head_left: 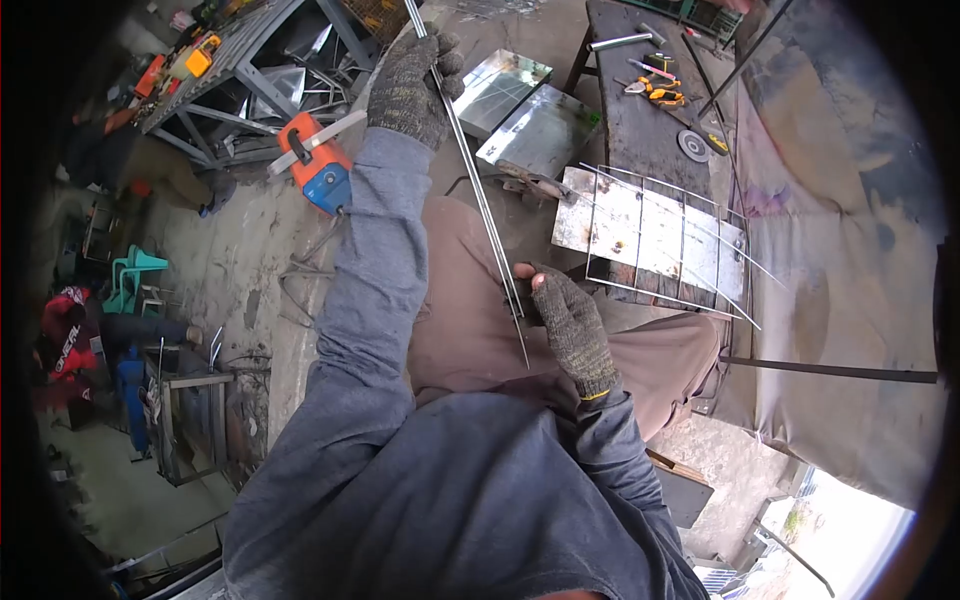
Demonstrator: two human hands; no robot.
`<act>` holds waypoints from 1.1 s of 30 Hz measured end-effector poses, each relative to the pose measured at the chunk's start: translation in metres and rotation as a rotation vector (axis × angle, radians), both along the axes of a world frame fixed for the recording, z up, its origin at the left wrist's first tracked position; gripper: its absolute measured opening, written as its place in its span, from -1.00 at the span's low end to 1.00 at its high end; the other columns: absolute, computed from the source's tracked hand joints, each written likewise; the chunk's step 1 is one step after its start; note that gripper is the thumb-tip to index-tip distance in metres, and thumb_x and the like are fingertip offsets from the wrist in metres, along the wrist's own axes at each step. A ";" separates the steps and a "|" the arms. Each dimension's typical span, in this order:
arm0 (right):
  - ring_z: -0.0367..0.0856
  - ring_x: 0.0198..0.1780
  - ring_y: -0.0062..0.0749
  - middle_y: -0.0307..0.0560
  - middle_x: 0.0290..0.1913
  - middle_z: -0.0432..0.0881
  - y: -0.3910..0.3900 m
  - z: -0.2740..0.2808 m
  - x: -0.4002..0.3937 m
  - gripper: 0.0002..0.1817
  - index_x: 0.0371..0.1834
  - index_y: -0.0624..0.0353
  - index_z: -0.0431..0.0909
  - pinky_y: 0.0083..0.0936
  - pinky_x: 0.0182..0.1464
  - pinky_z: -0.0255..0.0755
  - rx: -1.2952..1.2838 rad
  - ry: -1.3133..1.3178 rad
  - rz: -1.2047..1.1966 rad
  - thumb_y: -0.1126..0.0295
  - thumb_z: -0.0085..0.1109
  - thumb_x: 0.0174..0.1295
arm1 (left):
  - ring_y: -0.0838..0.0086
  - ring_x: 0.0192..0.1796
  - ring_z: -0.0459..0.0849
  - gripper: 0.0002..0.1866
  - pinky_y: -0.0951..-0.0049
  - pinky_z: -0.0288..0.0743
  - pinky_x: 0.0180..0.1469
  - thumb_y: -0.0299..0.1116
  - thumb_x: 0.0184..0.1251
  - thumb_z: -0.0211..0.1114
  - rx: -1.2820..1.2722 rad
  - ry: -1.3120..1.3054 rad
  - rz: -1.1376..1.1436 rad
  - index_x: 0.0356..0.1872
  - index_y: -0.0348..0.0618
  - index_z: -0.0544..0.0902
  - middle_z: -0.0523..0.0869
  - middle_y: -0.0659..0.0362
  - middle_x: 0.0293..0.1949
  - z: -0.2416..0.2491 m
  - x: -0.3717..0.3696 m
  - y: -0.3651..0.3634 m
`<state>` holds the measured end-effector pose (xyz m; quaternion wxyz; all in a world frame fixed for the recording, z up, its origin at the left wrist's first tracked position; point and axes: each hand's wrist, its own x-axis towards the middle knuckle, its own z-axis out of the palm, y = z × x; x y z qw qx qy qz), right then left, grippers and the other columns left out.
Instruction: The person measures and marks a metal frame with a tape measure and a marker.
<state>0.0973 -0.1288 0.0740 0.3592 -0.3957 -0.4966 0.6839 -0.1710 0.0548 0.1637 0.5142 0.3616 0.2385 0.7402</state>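
Note:
Several thin metal rods point(468, 165) slant down from the top of the view to a point above my lap. My left hand point(412, 90), in a dark knitted glove, is wrapped round their upper part. Beside their lower ends is my right hand point(570, 325), in a matching glove with bare fingertips, its thumb and finger pressed together close to the rods. What lies between those fingertips is too small to tell. To the right, a grid of thin rods point(683, 240) rests over a pale metal plate point(625, 225) on the dark bench.
Pliers point(665, 96), a grinding disc point(693, 146) and a metal tube point(620, 42) lie on the dark bench point(640, 130). Two shiny metal boxes point(540, 130) stand ahead. An orange and blue machine point(322, 170) sits left. Other people point(150, 160) are at the far left.

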 end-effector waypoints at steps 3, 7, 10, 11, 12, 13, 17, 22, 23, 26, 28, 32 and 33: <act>0.62 -0.22 -0.63 -0.25 -0.20 0.69 0.000 0.000 -0.006 -0.59 0.22 0.26 0.60 -0.61 -0.14 0.52 0.051 -0.067 -0.015 0.17 0.11 0.54 | 0.37 -0.27 0.74 -0.68 0.40 0.69 -0.38 -0.40 0.45 0.28 -0.032 0.014 0.082 0.16 -0.20 0.51 0.71 0.06 -0.18 -0.013 -0.003 0.013; 0.50 -0.43 -0.68 -0.31 -0.46 0.60 0.008 0.000 -0.008 -0.69 -0.14 0.24 0.64 -0.64 -0.35 0.39 0.165 -0.138 -0.021 0.17 0.23 0.46 | 0.42 -0.16 0.74 -0.66 0.40 0.71 -0.28 -0.38 0.46 0.29 -0.198 0.054 0.152 0.21 -0.10 0.55 0.72 0.15 -0.08 0.009 0.024 -0.016; 0.52 -0.46 -0.65 -0.29 -0.47 0.61 0.001 -0.002 -0.012 -0.73 -0.15 0.22 0.64 -0.62 -0.42 0.39 0.030 -0.074 -0.102 0.20 0.20 0.49 | 0.40 -0.14 0.76 -0.64 0.35 0.73 -0.27 -0.35 0.48 0.28 -0.240 0.009 0.205 0.23 -0.06 0.52 0.73 0.14 -0.06 0.010 0.031 -0.015; 0.51 -0.46 -0.66 -0.29 -0.48 0.61 -0.001 0.001 -0.010 -0.75 -0.19 0.23 0.64 -0.61 -0.41 0.38 0.033 -0.091 -0.097 0.24 0.19 0.49 | 0.39 -0.15 0.76 -0.61 0.39 0.73 -0.28 -0.33 0.49 0.27 -0.232 -0.026 0.221 0.27 -0.09 0.49 0.72 0.10 -0.02 0.011 0.033 -0.015; 0.51 -0.46 -0.66 -0.29 -0.48 0.61 -0.004 -0.001 -0.008 -0.75 -0.19 0.23 0.64 -0.61 -0.41 0.38 0.051 -0.081 -0.087 0.24 0.19 0.49 | 0.39 -0.16 0.76 -0.57 0.42 0.73 -0.29 -0.32 0.50 0.25 -0.237 -0.066 0.234 0.31 -0.13 0.45 0.71 0.06 0.03 0.008 0.032 -0.014; 0.49 -0.47 -0.66 -0.29 -0.48 0.60 -0.007 -0.004 -0.004 -0.74 -0.23 0.24 0.64 -0.59 -0.42 0.37 0.157 -0.136 -0.101 0.25 0.19 0.49 | 0.38 -0.16 0.76 -0.57 0.42 0.75 -0.26 -0.32 0.52 0.23 -0.213 -0.064 0.218 0.33 -0.12 0.44 0.70 0.06 0.02 0.000 0.025 -0.009; 0.50 -0.49 -0.26 0.02 -0.48 0.56 -0.023 0.007 0.021 -0.78 -0.32 0.27 0.61 -0.33 -0.37 0.38 0.374 -0.363 -0.047 0.33 0.24 0.42 | 0.37 -0.16 0.76 -0.59 0.40 0.75 -0.25 -0.33 0.52 0.23 -0.223 -0.071 0.261 0.32 -0.13 0.45 0.70 0.06 0.00 0.001 0.019 -0.009; 0.50 -0.46 -0.57 -0.23 -0.50 0.59 -0.041 -0.012 0.033 -0.72 -0.33 0.25 0.62 -0.49 -0.37 0.37 0.246 -0.360 -0.068 0.28 0.15 0.50 | 0.37 -0.16 0.76 -0.58 0.39 0.75 -0.26 -0.34 0.51 0.23 -0.213 -0.096 0.253 0.33 -0.12 0.45 0.71 0.06 -0.01 0.000 0.015 -0.011; 0.54 -0.43 -0.55 -0.20 -0.46 0.62 -0.044 -0.018 0.034 -0.72 -0.31 0.25 0.63 -0.49 -0.35 0.40 0.203 -0.311 -0.096 0.28 0.13 0.51 | 0.37 -0.16 0.76 -0.58 0.39 0.75 -0.26 -0.34 0.51 0.23 -0.209 -0.103 0.243 0.33 -0.12 0.45 0.71 0.06 -0.01 0.001 0.017 -0.012; 0.61 -0.38 -0.43 -0.11 -0.38 0.68 -0.044 -0.012 0.035 -0.78 -0.24 0.27 0.65 -0.44 -0.29 0.46 0.211 -0.274 -0.125 0.34 0.13 0.50 | 0.37 -0.16 0.76 -0.59 0.39 0.75 -0.26 -0.35 0.51 0.23 -0.216 -0.095 0.237 0.32 -0.12 0.45 0.71 0.06 -0.01 -0.002 0.016 -0.009; 0.64 -0.35 -0.32 -0.04 -0.34 0.70 -0.046 -0.005 0.035 -0.83 -0.20 0.28 0.66 -0.39 -0.26 0.48 0.242 -0.305 -0.160 0.41 0.15 0.48 | 0.37 -0.16 0.76 -0.61 0.40 0.73 -0.27 -0.36 0.50 0.24 -0.242 -0.100 0.251 0.28 -0.11 0.46 0.72 0.08 -0.05 -0.005 0.020 -0.008; 0.73 -0.17 -0.52 -0.08 -0.20 0.78 -0.049 -0.008 0.038 -0.83 -0.11 0.30 0.64 -0.55 -0.04 0.60 -0.128 -0.029 -0.214 0.40 0.16 0.49 | 0.38 -0.18 0.76 -0.63 0.41 0.72 -0.29 -0.37 0.51 0.23 -0.244 -0.110 0.230 0.27 -0.10 0.47 0.72 0.09 -0.07 -0.011 0.031 -0.016; 0.73 -0.17 -0.52 -0.08 -0.21 0.77 -0.049 -0.012 0.038 -0.83 -0.12 0.30 0.64 -0.53 -0.07 0.60 -0.188 0.017 -0.229 0.39 0.16 0.48 | 0.38 -0.18 0.76 -0.64 0.39 0.72 -0.31 -0.37 0.51 0.23 -0.248 -0.119 0.232 0.27 -0.09 0.49 0.72 0.09 -0.08 -0.013 0.033 -0.017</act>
